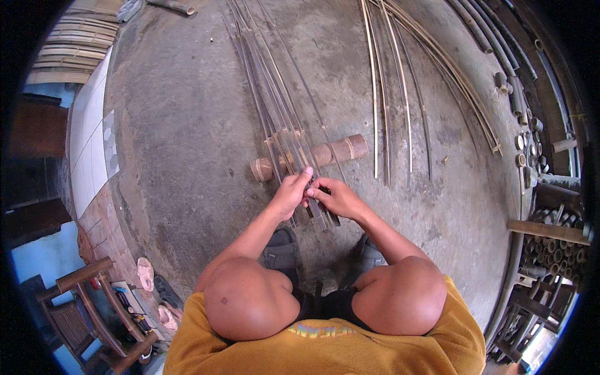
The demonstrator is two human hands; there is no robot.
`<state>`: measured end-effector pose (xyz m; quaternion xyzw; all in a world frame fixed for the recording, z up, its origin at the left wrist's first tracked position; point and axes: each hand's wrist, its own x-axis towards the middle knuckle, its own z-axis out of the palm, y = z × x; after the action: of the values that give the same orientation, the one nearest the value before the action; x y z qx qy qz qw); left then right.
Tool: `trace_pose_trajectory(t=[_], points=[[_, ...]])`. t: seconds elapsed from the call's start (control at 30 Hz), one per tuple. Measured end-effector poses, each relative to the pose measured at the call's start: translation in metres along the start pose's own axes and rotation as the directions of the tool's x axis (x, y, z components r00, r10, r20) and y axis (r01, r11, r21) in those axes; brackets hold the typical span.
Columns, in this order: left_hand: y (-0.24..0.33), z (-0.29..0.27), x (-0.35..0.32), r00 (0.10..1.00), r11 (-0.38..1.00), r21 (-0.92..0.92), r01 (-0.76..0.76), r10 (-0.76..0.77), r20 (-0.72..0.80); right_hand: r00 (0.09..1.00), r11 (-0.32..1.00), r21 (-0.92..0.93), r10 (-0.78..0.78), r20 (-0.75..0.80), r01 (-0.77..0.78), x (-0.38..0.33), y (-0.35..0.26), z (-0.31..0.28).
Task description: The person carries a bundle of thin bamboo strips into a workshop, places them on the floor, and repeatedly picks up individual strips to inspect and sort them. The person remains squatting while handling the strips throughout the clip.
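Note:
Long, thin dark bamboo strips (272, 81) run from far off toward me. Their near ends (320, 219) stick out between my feet. They lie across a thick brown bamboo log (347, 149) set crosswise on the floor. Just on my side of the log, my left hand (291, 195) is closed on the strips, thumb pointing away from me. My right hand (337, 199) meets it there, its thumb and forefinger pinched on the strips. The fingers hide exactly how the strips sit between the two hands.
More loose strips (407, 100) lie on the concrete floor to the right, beside a bent bundle of pale ones (462, 94). Cut bamboo pieces (553, 253) are stacked along the right edge. A wooden chair (94, 319) and pink sandals (145, 274) stand at the left.

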<state>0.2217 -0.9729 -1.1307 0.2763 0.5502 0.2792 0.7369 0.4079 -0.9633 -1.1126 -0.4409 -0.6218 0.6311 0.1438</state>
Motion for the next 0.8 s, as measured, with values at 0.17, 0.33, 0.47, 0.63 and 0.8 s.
trace_pose_trajectory(t=[0.17, 0.33, 0.47, 0.63, 0.8], points=[[0.008, 0.002, -0.007, 0.999, 0.997, -0.069, 0.032, -0.032, 0.006, 0.995, 0.919, 0.39, 0.082, -0.054, -0.054, -0.003, -0.002, 0.002], [0.01, -0.004, -0.009, 0.991, 0.996, -0.026, 0.087, -0.083, 0.108, 0.987, 0.861, 0.493, 0.157, -0.029, -0.123, -0.004, 0.007, -0.006], [0.005, -0.006, -0.009, 0.985, 0.993, -0.072, 0.091, -0.079, 0.151, 0.983, 0.903, 0.392, 0.177, 0.039, -0.178, -0.005, 0.0, -0.01], [0.0, -0.002, -0.006, 0.987, 0.993, -0.106, 0.043, -0.026, 0.158, 0.992, 0.909, 0.397, 0.12, 0.043, -0.128, -0.002, 0.01, -0.004], [-0.007, -0.007, -0.006, 0.996, 0.976, -0.214, 0.034, -0.015, 0.089, 1.0, 0.977, -0.215, 0.008, 0.01, -0.006, 0.002, -0.004, -0.024]])
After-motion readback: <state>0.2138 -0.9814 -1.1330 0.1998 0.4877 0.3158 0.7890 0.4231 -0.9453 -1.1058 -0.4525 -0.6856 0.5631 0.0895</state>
